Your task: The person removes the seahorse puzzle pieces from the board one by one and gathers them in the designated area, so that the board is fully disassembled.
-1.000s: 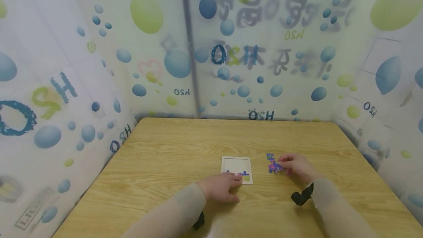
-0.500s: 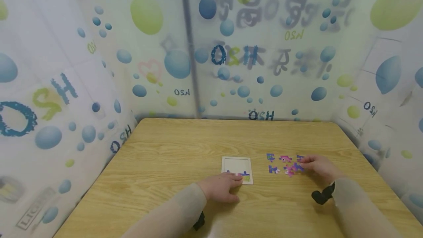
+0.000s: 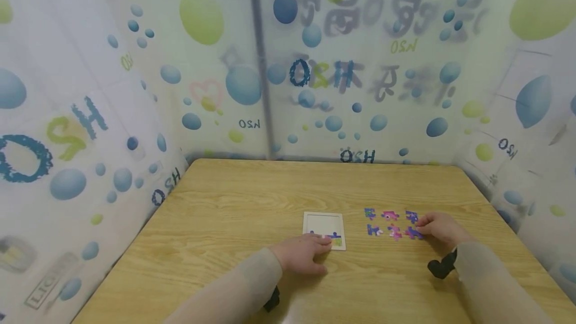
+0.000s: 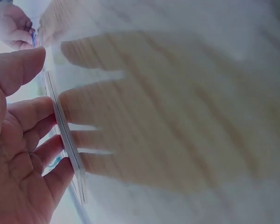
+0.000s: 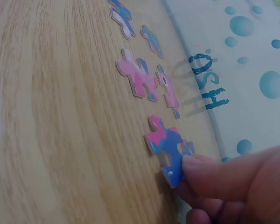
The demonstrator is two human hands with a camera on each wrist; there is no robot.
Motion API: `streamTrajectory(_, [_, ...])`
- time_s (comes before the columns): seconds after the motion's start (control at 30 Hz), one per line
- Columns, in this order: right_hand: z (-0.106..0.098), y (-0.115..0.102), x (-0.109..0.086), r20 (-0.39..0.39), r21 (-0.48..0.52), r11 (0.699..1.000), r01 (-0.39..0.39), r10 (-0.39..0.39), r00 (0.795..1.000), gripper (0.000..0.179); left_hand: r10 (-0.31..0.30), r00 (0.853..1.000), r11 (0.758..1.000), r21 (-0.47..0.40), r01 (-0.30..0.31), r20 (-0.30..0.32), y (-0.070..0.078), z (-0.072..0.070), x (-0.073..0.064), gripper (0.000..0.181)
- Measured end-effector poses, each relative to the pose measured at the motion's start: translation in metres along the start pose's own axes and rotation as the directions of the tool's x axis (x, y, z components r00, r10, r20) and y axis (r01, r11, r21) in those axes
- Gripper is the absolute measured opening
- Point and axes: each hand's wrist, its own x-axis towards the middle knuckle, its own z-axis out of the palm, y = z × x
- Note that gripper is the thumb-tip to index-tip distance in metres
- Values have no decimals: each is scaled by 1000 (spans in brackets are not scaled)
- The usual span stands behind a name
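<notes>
A small white puzzle frame lies on the table, with blue and green pieces fitted along its near side. My left hand rests with extended fingers on that near side, hiding part of it. From the left wrist camera, its fingertips touch the edge of the board. To the right, my right hand pinches a blue and pink jigsaw piece between thumb and fingers, slightly tilted at the table. Near it lie loose pieces: a pink one with an eye, a pink one and several blue ones.
The wooden table reaches back to a wall sheet printed with blue and green bubbles. Similar sheets stand at both sides. A black wrist device sits under the right sleeve.
My right hand has moved right with the jigsaw piece, away from the clustered pieces, which now lie spread in two rows. My left hand stays on the frame.
</notes>
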Motion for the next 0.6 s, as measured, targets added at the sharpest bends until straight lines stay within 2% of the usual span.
streamTrajectory(0.4, [-2, 5, 5, -1, -77, 997, -10, 10, 1000, 19, 9, 1000, 1000, -3, -9, -5, 0, -1, -2, 64])
streamTrajectory(0.6, [-2, 3, 4, -7, -75, 997, -11, 11, 1000, 25, 0, 1000, 1000, -2, 0, 0, -1, -1, -1, 64])
